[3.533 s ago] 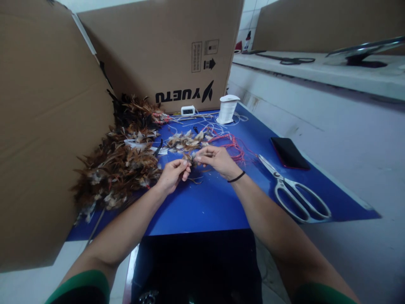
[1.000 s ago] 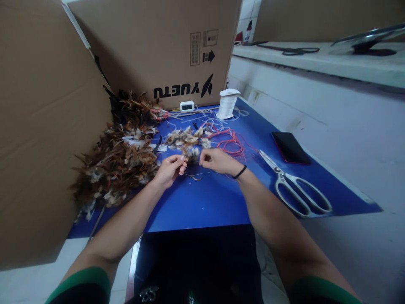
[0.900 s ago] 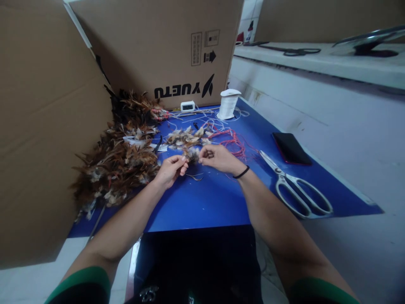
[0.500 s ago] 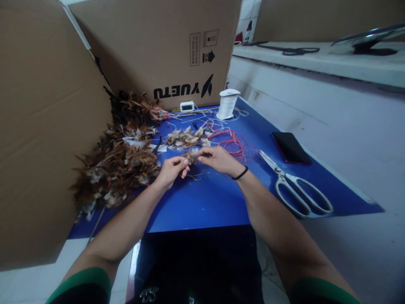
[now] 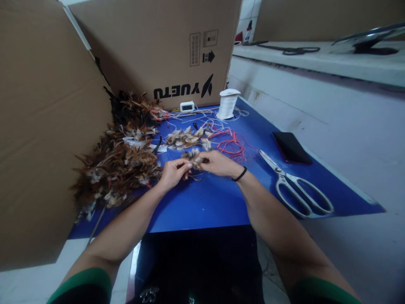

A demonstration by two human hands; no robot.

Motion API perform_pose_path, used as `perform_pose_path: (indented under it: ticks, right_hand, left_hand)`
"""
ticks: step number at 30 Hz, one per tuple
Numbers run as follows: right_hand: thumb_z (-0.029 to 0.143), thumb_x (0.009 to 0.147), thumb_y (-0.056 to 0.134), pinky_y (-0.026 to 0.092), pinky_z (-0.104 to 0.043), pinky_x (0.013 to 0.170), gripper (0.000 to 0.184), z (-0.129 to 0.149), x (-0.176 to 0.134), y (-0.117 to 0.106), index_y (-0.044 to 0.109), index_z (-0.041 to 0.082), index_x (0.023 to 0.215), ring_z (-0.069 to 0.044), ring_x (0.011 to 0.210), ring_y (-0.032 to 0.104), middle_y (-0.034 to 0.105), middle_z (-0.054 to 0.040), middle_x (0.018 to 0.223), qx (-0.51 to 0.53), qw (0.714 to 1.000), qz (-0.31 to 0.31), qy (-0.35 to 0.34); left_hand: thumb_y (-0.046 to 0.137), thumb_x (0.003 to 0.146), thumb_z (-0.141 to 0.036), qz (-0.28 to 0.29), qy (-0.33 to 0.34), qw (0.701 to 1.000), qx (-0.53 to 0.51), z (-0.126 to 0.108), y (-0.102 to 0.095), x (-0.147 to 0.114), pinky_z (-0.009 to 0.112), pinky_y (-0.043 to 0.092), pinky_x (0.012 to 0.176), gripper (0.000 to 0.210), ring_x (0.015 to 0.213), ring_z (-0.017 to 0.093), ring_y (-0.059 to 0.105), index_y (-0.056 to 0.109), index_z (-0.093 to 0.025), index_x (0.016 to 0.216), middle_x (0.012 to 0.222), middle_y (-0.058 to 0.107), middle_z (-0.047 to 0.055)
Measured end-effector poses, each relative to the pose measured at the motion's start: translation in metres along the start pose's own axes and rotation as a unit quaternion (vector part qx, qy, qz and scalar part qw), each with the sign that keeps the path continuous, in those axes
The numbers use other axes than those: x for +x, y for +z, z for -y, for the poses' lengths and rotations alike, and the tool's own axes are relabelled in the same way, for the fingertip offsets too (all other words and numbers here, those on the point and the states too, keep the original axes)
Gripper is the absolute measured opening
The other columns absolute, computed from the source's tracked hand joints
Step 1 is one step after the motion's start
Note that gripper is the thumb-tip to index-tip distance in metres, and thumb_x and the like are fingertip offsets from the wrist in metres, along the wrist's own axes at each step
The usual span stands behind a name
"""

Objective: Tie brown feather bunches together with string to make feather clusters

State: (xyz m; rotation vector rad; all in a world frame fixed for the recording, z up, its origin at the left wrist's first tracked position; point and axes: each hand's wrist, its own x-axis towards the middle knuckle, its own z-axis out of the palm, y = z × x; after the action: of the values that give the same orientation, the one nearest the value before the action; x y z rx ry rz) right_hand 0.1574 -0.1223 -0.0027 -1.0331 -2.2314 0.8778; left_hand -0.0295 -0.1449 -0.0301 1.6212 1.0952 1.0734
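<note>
Between my two hands, just above the blue tabletop (image 5: 202, 202), is a small fluffy bunch of brown and pale feathers (image 5: 193, 157). My left hand (image 5: 174, 172) pinches its lower left side between thumb and fingers. On its right side, the closed fingers of my right hand (image 5: 217, 164) grip it too; a black band circles that wrist. Just behind lies a loose row of cream and grey feathers (image 5: 186, 138). Tangled red string (image 5: 232, 143) is spread to the right of that row.
A big heap of brown feathers (image 5: 123, 169) fills the left side, against cardboard (image 5: 38, 126). Large scissors (image 5: 291, 185) and a phone (image 5: 291, 147) lie at right. At the back stand a white spool (image 5: 228, 104) and a small digital display (image 5: 187, 106).
My right hand has come slightly lower and its fingers have curled in closer on the feather bunch. My left hand has shifted a little, still pinching; more of the bunch shows between them.
</note>
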Motion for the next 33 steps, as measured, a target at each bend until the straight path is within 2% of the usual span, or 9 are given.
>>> perform_pose_path:
  ticks: [13, 28, 33]
  right_hand:
    - [0.026, 0.075, 0.053, 0.035, -0.019, 0.054, 0.016, -0.0024, -0.0016, -0.0006, 0.063, 0.015, 0.076, -0.009, 0.059, 0.050, 0.060, 0.0014, 0.065, 0.001, 0.998, 0.057, -0.017]
    - [0.030, 0.074, 0.053, 0.034, -0.021, 0.054, 0.021, -0.0014, -0.0002, 0.0013, 0.066, 0.014, 0.080, -0.010, 0.060, 0.051, 0.062, -0.0003, 0.067, -0.014, 0.998, 0.030, 0.046]
    - [0.028, 0.074, 0.054, 0.035, -0.021, 0.054, 0.017, 0.0014, 0.0014, 0.0043, 0.062, 0.014, 0.072, -0.009, 0.057, 0.047, 0.059, 0.0008, 0.064, 0.022, 0.999, 0.007, 0.024]
  left_hand:
    - [0.058, 0.080, -0.036, 0.010, 0.023, 0.998, 0.065, 0.0034, -0.0002, -0.0008, 0.019, 0.037, 0.045, 0.025, 0.041, 0.008, 0.049, 0.063, -0.015, 0.067, 0.047, 0.055, -0.001]
    - [0.053, 0.083, -0.034, 0.014, 0.062, 0.985, 0.163, 0.0042, -0.0012, -0.0012, 0.019, 0.039, 0.051, 0.025, 0.043, 0.008, 0.051, 0.064, -0.015, 0.070, 0.048, 0.056, -0.002]
    - [0.053, 0.084, -0.036, 0.016, 0.056, 0.988, 0.142, 0.0047, -0.0014, -0.0004, 0.019, 0.039, 0.049, 0.027, 0.041, 0.008, 0.050, 0.064, -0.015, 0.070, 0.047, 0.055, -0.002]
